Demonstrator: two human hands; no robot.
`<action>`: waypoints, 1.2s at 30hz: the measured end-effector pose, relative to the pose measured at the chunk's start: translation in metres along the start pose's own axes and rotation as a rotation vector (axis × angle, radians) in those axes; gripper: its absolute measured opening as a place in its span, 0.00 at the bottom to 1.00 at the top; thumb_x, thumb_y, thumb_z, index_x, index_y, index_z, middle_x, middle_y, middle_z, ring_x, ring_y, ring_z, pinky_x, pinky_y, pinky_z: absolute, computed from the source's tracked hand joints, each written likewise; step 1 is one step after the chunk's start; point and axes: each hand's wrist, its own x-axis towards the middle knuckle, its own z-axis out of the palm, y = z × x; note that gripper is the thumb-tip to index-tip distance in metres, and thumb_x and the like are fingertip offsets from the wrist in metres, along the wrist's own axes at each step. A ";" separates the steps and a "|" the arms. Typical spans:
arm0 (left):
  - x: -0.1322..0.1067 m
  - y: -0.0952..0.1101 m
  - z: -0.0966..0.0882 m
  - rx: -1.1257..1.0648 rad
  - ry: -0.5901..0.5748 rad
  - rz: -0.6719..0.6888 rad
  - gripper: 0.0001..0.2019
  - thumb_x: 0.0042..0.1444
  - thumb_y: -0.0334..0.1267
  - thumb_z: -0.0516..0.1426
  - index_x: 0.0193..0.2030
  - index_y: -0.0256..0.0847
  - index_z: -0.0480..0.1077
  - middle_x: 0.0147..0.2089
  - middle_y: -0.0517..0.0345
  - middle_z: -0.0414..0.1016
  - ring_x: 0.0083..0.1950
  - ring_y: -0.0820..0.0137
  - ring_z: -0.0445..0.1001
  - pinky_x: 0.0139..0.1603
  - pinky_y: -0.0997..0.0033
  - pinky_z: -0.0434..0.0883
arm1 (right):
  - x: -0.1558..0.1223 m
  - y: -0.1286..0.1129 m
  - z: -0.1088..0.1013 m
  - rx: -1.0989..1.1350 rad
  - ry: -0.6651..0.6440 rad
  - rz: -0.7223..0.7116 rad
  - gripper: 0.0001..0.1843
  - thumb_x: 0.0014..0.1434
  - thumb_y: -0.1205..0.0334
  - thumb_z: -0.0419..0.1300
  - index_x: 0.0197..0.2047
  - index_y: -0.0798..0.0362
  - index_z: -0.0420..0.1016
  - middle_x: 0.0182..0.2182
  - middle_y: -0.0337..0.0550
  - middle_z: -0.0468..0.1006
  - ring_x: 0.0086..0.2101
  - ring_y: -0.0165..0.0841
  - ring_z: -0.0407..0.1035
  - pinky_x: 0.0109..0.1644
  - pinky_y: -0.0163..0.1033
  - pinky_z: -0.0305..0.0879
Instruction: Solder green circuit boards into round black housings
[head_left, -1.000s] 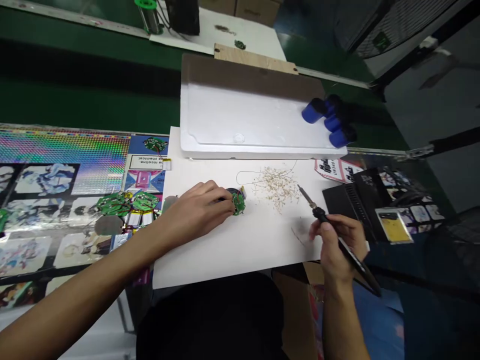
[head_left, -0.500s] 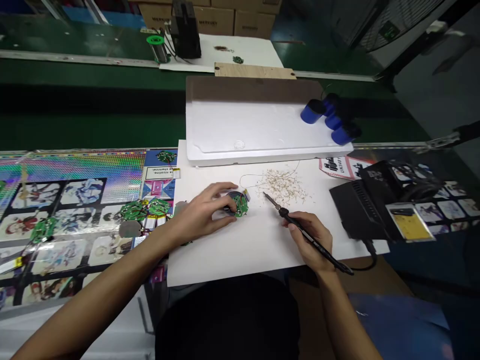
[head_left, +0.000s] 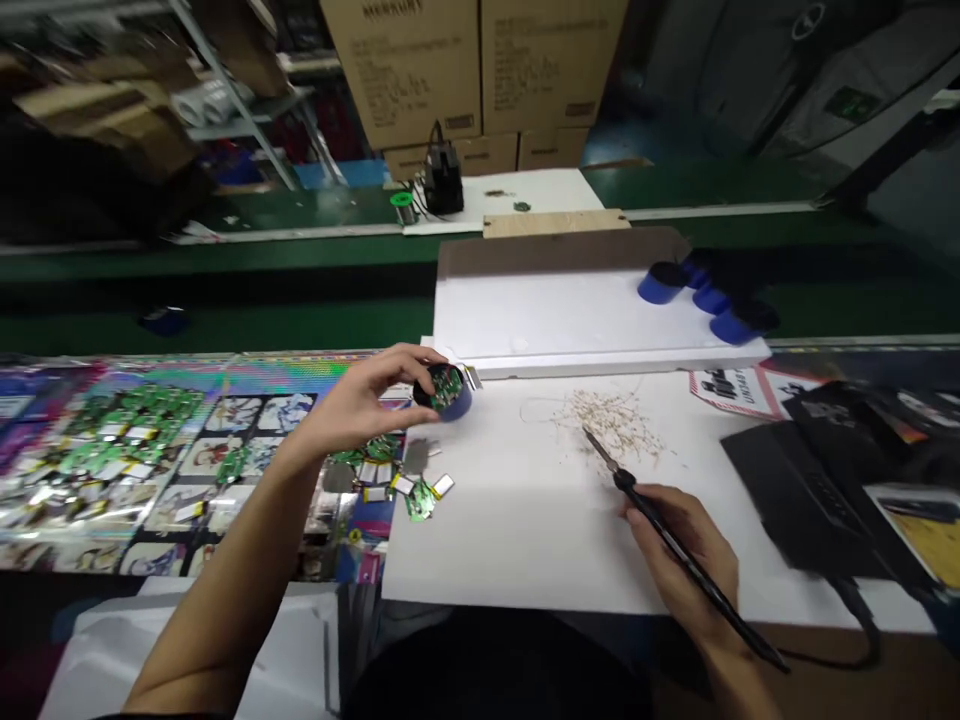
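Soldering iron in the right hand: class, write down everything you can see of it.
The soldering iron has a long, slim black handle, which looks like plastic, and a thin metal shaft narrowing to a point. The right hand grips it like a pen near the shaft, with the handle's rear running past the hand toward the lower right. The iron slants forward and left, its tip over the white sheet beside the pale clippings. Only the hand clearly touches it.

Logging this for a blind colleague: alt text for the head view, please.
The left hand holds up a round dark-blue unit topped with a green circuit board, while the right hand grips a soldering iron above a white sheet. Pale clippings lie on it, and small green boards lie at its left edge.
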 end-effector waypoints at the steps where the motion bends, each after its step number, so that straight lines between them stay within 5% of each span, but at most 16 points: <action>1: 0.004 -0.006 -0.015 0.021 0.071 -0.024 0.16 0.58 0.47 0.73 0.42 0.41 0.75 0.63 0.41 0.78 0.66 0.54 0.77 0.67 0.53 0.77 | 0.000 0.002 0.000 -0.010 0.024 -0.002 0.16 0.63 0.52 0.72 0.51 0.49 0.80 0.39 0.44 0.86 0.37 0.39 0.83 0.42 0.39 0.82; 6: 0.034 -0.064 -0.074 0.233 0.350 -0.324 0.23 0.52 0.55 0.70 0.42 0.41 0.70 0.66 0.43 0.76 0.62 0.56 0.78 0.63 0.58 0.76 | 0.002 -0.002 0.005 0.030 0.136 0.108 0.23 0.58 0.44 0.74 0.50 0.49 0.80 0.34 0.44 0.84 0.32 0.41 0.82 0.37 0.41 0.83; 10: 0.047 -0.102 -0.090 0.385 0.437 -0.496 0.18 0.51 0.48 0.69 0.38 0.42 0.67 0.57 0.46 0.78 0.56 0.57 0.76 0.58 0.59 0.75 | -0.001 -0.008 0.008 0.146 0.138 0.210 0.25 0.64 0.41 0.70 0.56 0.48 0.78 0.39 0.49 0.87 0.28 0.40 0.80 0.30 0.42 0.80; 14: 0.054 -0.103 -0.089 0.462 0.472 -0.529 0.19 0.43 0.42 0.70 0.38 0.43 0.68 0.45 0.50 0.75 0.54 0.53 0.74 0.61 0.52 0.74 | -0.008 0.001 0.012 0.247 0.086 0.124 0.23 0.71 0.40 0.61 0.57 0.48 0.79 0.38 0.50 0.88 0.24 0.38 0.78 0.26 0.40 0.75; 17: 0.078 -0.088 -0.079 0.469 0.505 -0.422 0.18 0.47 0.43 0.67 0.43 0.42 0.69 0.51 0.46 0.72 0.59 0.47 0.73 0.65 0.46 0.71 | -0.010 0.008 0.014 0.199 0.081 0.021 0.20 0.75 0.43 0.57 0.54 0.47 0.81 0.34 0.45 0.88 0.21 0.34 0.75 0.27 0.38 0.76; 21: 0.145 -0.052 -0.022 0.373 0.324 -0.168 0.16 0.59 0.46 0.60 0.50 0.42 0.72 0.58 0.45 0.75 0.62 0.51 0.75 0.66 0.50 0.72 | -0.008 0.004 0.014 0.077 0.136 -0.037 0.18 0.75 0.47 0.57 0.47 0.48 0.84 0.31 0.43 0.85 0.21 0.34 0.72 0.27 0.39 0.75; 25: 0.217 -0.007 0.083 0.257 -0.025 0.070 0.17 0.63 0.43 0.60 0.58 0.43 0.72 0.66 0.47 0.76 0.66 0.56 0.76 0.68 0.55 0.73 | -0.007 -0.003 0.012 0.030 0.190 -0.065 0.16 0.74 0.48 0.59 0.46 0.48 0.84 0.30 0.42 0.83 0.21 0.34 0.72 0.26 0.39 0.75; 29: 0.269 0.024 0.175 0.218 -0.150 0.124 0.23 0.59 0.40 0.66 0.60 0.41 0.71 0.74 0.37 0.67 0.74 0.49 0.68 0.73 0.53 0.69 | -0.009 -0.003 0.014 0.053 0.251 0.017 0.15 0.72 0.46 0.60 0.46 0.45 0.83 0.34 0.42 0.84 0.24 0.35 0.74 0.28 0.41 0.74; 32: 0.292 0.037 0.205 0.201 -0.134 0.090 0.15 0.62 0.39 0.65 0.52 0.38 0.70 0.65 0.33 0.73 0.68 0.48 0.73 0.67 0.52 0.71 | -0.010 -0.003 0.013 0.045 0.267 0.043 0.16 0.71 0.44 0.61 0.46 0.46 0.82 0.35 0.44 0.85 0.24 0.36 0.74 0.28 0.42 0.74; 36: 0.294 0.042 0.194 0.162 -0.130 0.066 0.08 0.64 0.39 0.64 0.41 0.41 0.69 0.53 0.41 0.78 0.57 0.52 0.77 0.60 0.52 0.72 | -0.009 -0.010 0.008 0.019 0.242 0.038 0.18 0.71 0.44 0.62 0.48 0.50 0.82 0.32 0.44 0.83 0.25 0.37 0.74 0.32 0.43 0.75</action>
